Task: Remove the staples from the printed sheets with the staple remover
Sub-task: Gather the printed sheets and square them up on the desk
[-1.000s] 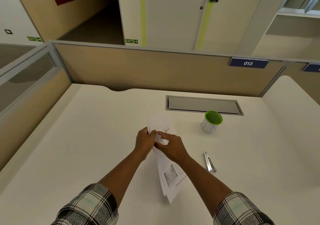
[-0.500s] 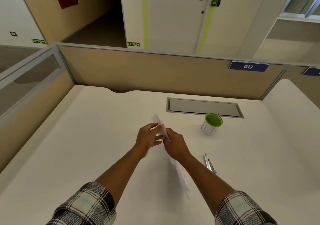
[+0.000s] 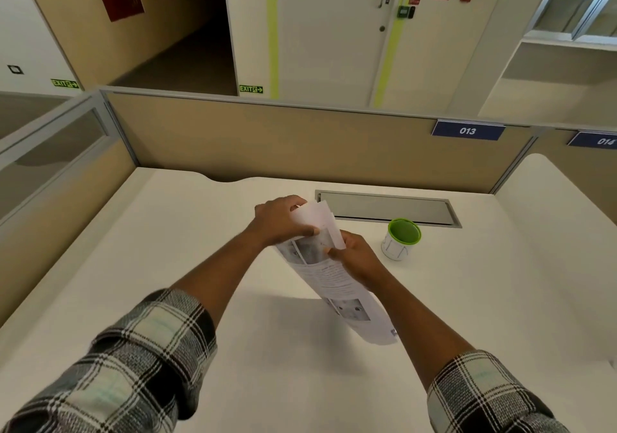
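Observation:
Both hands hold the printed sheets [image 3: 337,279] up off the white desk [image 3: 167,265], tilted, with text and pictures facing me. My left hand [image 3: 280,222] grips the top corner, thumb on the front, where several page corners fan out. My right hand [image 3: 355,257] pinches the sheets just below that corner from the right side. The lower end of the sheets hangs toward me above the desk. A small silver bit [image 3: 394,332] shows at the sheets' lower right edge; the staple remover is otherwise hidden behind the paper.
A white cup with a green rim [image 3: 401,239] stands right of my hands. Behind it a grey cable flap [image 3: 387,207] is set into the desk. A tan partition [image 3: 300,145] closes the far side and the left side.
The sheets have been lifted and turned from edge-on, so the printed face now shows. Both hands rose slightly and keep their grip near the top corner.

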The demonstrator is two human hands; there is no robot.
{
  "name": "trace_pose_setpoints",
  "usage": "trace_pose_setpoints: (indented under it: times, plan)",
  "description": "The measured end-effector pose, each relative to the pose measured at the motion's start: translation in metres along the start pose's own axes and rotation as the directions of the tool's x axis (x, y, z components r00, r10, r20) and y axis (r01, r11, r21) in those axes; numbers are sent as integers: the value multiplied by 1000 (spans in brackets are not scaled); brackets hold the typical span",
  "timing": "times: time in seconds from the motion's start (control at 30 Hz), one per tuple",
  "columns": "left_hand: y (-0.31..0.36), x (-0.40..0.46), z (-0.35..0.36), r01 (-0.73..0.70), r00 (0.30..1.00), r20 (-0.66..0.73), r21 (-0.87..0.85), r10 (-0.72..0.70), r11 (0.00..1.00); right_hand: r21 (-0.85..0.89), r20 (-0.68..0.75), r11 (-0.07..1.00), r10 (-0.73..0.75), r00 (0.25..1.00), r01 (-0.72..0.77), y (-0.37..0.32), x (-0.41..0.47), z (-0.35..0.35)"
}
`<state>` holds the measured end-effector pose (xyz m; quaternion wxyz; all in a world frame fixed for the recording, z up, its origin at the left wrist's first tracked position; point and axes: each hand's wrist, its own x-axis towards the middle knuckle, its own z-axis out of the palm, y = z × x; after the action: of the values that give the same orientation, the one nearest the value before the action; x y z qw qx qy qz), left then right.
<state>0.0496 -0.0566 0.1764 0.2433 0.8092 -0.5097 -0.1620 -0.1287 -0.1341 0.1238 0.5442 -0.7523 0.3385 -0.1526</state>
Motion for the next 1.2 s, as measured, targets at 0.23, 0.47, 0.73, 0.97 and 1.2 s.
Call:
trace_pose_setpoints:
  times: [0.23,0.47,0.73,0.97,1.2]
  plan:
    - [19,16,-26,-58,973,219,-98,78,994,242,45,970,-15,999,3,-4,-4,-12]
    - [29,18,-12,-131,962,254,110,100,985,180,-53,984,-10,999,20,12,-7,0]
    - [17,8,16,-120,952,295,127,78,985,33,-101,999,-33,994,36,27,-9,5]
    - [8,0,46,-215,976,102,420,190,881,68,-164,997,44,986,-33,45,-13,22]
    - [-5,1,59,-147,978,170,166,119,975,145,-127,987,83,988,-64,59,-18,29]
